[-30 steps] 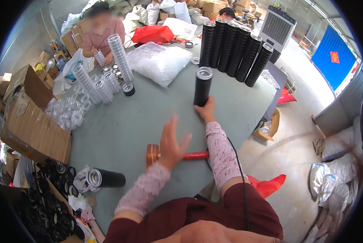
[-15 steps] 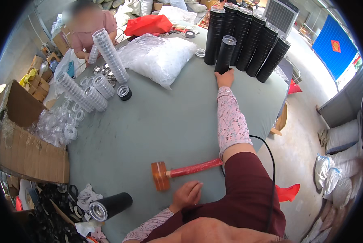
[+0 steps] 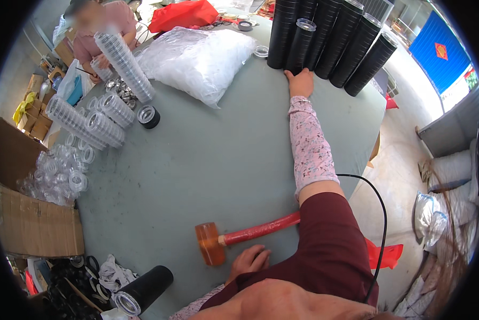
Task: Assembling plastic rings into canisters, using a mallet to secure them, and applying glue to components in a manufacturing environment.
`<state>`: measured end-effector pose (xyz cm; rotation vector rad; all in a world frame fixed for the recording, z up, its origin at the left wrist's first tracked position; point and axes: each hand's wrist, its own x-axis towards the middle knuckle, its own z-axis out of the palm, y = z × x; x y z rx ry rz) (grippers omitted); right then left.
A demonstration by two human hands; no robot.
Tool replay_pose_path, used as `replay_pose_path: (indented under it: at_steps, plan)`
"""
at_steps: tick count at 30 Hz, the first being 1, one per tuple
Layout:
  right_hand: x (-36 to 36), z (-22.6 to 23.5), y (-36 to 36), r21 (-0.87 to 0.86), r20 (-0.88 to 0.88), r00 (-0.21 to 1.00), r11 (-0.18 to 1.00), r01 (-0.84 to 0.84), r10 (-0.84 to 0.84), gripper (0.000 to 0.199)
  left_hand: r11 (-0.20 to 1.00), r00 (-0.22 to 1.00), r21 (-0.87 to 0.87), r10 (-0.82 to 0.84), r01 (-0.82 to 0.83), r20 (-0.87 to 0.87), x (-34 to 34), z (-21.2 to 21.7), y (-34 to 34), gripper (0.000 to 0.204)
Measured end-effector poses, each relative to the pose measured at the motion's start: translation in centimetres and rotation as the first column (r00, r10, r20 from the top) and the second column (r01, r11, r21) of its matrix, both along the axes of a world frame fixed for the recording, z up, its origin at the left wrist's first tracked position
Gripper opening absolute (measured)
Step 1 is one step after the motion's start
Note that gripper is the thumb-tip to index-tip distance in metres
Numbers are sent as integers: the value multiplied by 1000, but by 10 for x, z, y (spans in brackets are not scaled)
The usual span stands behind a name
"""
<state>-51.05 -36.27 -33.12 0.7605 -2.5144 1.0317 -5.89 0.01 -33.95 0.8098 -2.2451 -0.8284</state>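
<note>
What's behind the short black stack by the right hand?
Taller black stacks stand behind the short black stack by the right hand. It hides part of them, so anything small back there can't be seen.

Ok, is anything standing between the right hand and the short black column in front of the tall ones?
Nothing visible: the right hand is right at the base of the short black column. The tall black columns stand behind and beside it, not between it and the hand.
</note>
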Motion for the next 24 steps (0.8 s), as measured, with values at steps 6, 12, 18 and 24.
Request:
replay_pose_path:
  at_steps: [6,12,18,24]
  plan:
    - [11,-14,-5,-408,140,986,913,-27,92,56,991,997,-130,26,-36,-77,3,-23,-5,26]
    - [158,29,50,-550,0,526,439,-710,851,20,984,994,-171,27,-45,-105,-1,-3,-7,20]
    - [453,102,258,-321,502,-537,-430,-844,678,102,989,993,-146,-12,-6,-120,2,-29,13,27]
    - [514,1,274,-335,495,-546,-432,-838,675,84,958,972,203,-222,203,76,10,-7,12,45]
